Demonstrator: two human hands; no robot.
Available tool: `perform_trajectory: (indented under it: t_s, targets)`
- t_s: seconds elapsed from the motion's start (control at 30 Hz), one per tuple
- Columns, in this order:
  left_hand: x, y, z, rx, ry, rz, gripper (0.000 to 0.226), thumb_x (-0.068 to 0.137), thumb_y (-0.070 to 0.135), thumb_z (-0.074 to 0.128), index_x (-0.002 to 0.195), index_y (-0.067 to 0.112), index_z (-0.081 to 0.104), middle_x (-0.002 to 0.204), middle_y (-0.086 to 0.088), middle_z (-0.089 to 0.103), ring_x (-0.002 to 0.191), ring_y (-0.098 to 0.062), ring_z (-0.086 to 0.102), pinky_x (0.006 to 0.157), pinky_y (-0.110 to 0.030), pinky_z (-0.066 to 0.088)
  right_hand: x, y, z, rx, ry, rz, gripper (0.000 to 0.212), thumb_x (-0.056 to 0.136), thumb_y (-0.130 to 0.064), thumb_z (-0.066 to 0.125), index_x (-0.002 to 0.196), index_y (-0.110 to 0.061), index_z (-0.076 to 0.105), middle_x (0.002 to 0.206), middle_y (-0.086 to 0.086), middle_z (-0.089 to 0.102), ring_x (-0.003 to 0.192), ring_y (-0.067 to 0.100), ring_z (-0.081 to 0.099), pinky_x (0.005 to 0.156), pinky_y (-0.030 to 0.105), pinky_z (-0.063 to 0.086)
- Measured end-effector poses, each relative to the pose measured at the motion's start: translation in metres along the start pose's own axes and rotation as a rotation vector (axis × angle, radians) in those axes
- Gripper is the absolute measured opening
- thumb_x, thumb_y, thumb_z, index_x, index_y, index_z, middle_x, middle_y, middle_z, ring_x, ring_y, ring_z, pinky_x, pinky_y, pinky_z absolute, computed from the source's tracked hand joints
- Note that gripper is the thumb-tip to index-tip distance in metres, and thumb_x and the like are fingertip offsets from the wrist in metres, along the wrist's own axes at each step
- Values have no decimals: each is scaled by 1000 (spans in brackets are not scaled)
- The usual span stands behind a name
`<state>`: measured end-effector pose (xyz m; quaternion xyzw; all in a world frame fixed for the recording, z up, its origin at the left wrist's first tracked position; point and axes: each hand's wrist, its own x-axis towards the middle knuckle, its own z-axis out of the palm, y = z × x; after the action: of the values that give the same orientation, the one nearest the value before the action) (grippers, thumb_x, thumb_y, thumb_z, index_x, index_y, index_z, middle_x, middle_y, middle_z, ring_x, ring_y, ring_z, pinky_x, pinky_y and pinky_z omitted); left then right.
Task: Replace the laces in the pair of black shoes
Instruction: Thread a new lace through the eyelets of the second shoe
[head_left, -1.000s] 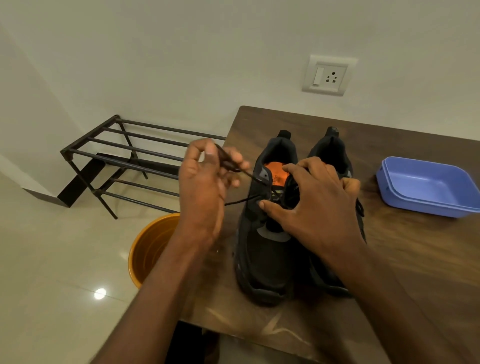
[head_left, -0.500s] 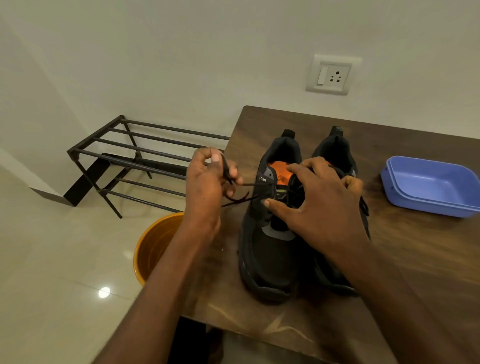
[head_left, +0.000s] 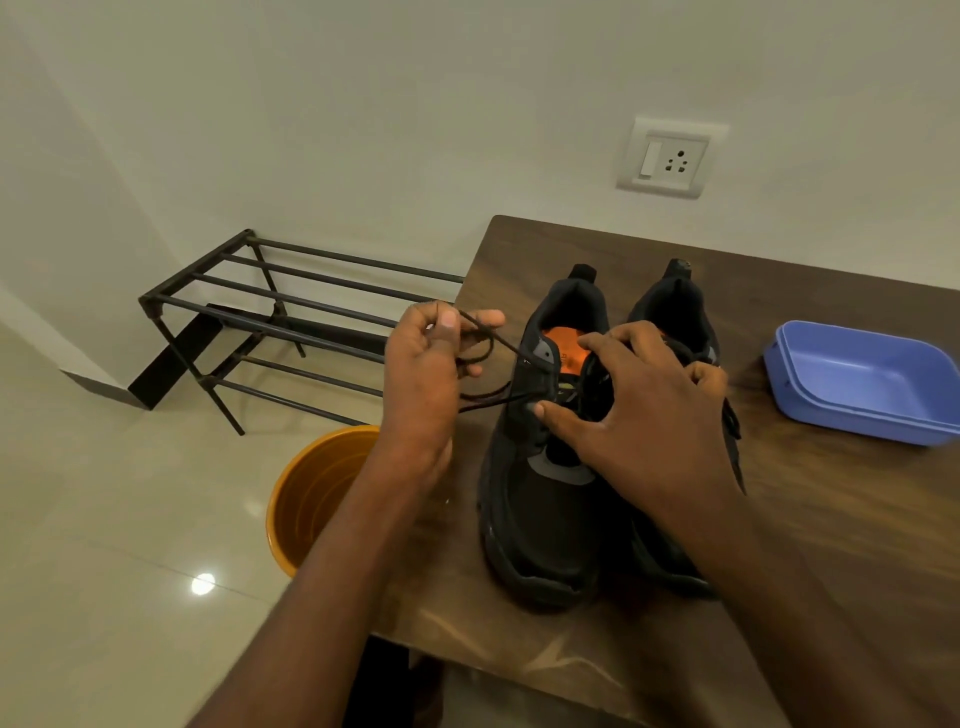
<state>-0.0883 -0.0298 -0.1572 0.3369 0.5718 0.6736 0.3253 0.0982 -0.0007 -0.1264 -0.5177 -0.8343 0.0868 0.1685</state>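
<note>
Since the earlier frames, the black lace (head_left: 485, 353) has been gathered into loops in the left hand (head_left: 423, 384), whose fingers are pinched on it; more length seems drawn from the left shoe's eyelets, so unlacing is judged underway. One bench (head_left: 831, 519) is counted, carrying two black shoes (head_left: 540, 499) side by side near its left edge, steadied by the right hand (head_left: 644, 415), fingers spread apart on the tongues. One lace is seen clearly.

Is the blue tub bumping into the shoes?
Apart. The head view shows bare wooden table between the blue tub and the nearer shoe.
</note>
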Motion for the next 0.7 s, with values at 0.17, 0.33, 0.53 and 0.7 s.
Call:
perform_trajectory:
  t_s: [0.17,0.33,0.53,0.7]
  targets:
    - [-4,8,6,-340,-81,-92,19,114,21,35,103,16,50,74,3,56,69,-13,60,59,-24,42,-1,-1,0,19,3,10,76,82,-73,65,147,-37,45,134,-11,45,121,13,48,96,33,15]
    - [2,2,-9,57,-14,79,11,109,24,50,110,15,56,89,0,60,71,-8,54,61,-21,45,-1,-2,0,19,5,16,76,83,-72,66,147,-37,46,135,-11,46,121,13,48,97,33,16]
    - [-7,-8,5,707,-337,333,14,92,18,76,105,22,71,96,7,65,90,-6,61,81,-22,54,-1,-1,1,-5,12,15,76,82,-69,67,147,-35,46,134,-8,47,119,14,50,95,35,19]
    - [-2,-8,-2,726,-178,431,9,95,13,71,102,20,73,97,6,67,93,-8,59,79,-15,45,-1,-3,-1,-1,-3,31,75,83,-71,66,147,-37,45,133,-9,46,122,15,49,103,40,25]
